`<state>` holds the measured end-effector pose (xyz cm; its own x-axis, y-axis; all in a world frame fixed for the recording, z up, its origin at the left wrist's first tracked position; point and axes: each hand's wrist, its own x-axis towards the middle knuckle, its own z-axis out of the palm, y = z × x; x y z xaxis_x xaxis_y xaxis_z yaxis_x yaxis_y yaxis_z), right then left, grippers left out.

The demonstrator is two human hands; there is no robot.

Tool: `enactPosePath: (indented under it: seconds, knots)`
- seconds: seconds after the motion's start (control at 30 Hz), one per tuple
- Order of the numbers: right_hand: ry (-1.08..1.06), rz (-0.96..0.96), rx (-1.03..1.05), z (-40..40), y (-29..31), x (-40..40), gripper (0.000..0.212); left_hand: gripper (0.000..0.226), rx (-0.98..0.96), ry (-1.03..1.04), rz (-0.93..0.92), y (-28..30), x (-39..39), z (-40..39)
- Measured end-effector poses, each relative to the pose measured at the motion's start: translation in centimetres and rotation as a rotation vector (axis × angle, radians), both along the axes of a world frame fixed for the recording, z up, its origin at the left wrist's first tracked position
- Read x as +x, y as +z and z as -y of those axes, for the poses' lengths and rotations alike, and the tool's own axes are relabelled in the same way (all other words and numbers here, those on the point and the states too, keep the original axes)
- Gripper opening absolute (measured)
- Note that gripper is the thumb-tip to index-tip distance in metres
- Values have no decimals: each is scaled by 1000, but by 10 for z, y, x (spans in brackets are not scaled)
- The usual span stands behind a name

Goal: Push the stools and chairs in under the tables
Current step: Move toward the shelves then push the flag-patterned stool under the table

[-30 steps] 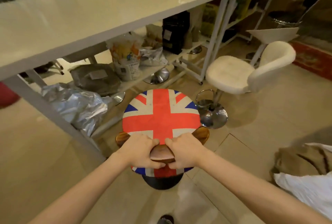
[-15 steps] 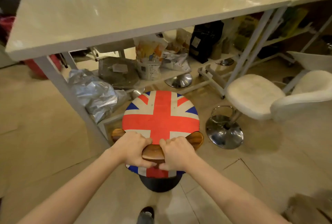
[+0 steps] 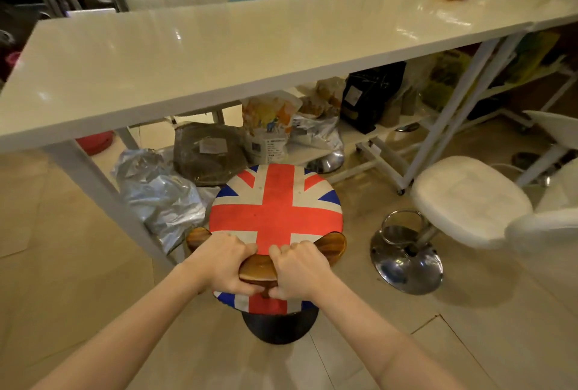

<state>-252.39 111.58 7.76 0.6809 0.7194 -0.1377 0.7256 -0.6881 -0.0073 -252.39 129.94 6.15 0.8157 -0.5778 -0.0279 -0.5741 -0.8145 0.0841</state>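
The long white table (image 3: pixel 219 55) spans the view, with a low shelf beneath it carrying bags and packets. A white padded chair (image 3: pixel 469 199) on a chrome base stands to the right, outside the table edge and not yet pushed in. The flag-topped stool (image 3: pixel 275 211) sits directly in front, its far rim level with the table's near edge; most of the seat is clear of the tabletop. The left hand (image 3: pixel 225 261) and right hand (image 3: pixel 300 267) lie side by side, fingers curled round the wooden backrest (image 3: pixel 258 267) at the seat's near side.

Risks, as judged: a crumpled silver bag (image 3: pixel 159 199) lies just beside the stool's left; a forward push may snag it or drive the stool's base into the shelf frame. Pushing high on the backrest could tip the stool rather than slide it.
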Motion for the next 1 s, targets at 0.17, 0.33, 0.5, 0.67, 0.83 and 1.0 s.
enactPosePath:
  seconds: [0.17,0.33,0.5,0.67,0.83,1.0]
  knots:
    - [10,9,-3,-19,-2,52,50,57,25,24,-24,-1,51,-19]
    - [5,11,2,-37,-5,98,50,59,58,55,-50,-1,96,-36]
    - [16,28,-7,-46,-6,134,53,52,63,51,-63,1,129,-45]
    - [36,36,-11,-47,-7,157,54,49,47,74,-77,0,147,-45]
    - [93,22,-20,-33,-7,169,54,54,34,126,-68,-3,148,-33]
    - [188,12,-28,-8,-8,184,52,55,22,233,-75,-2,139,-2]
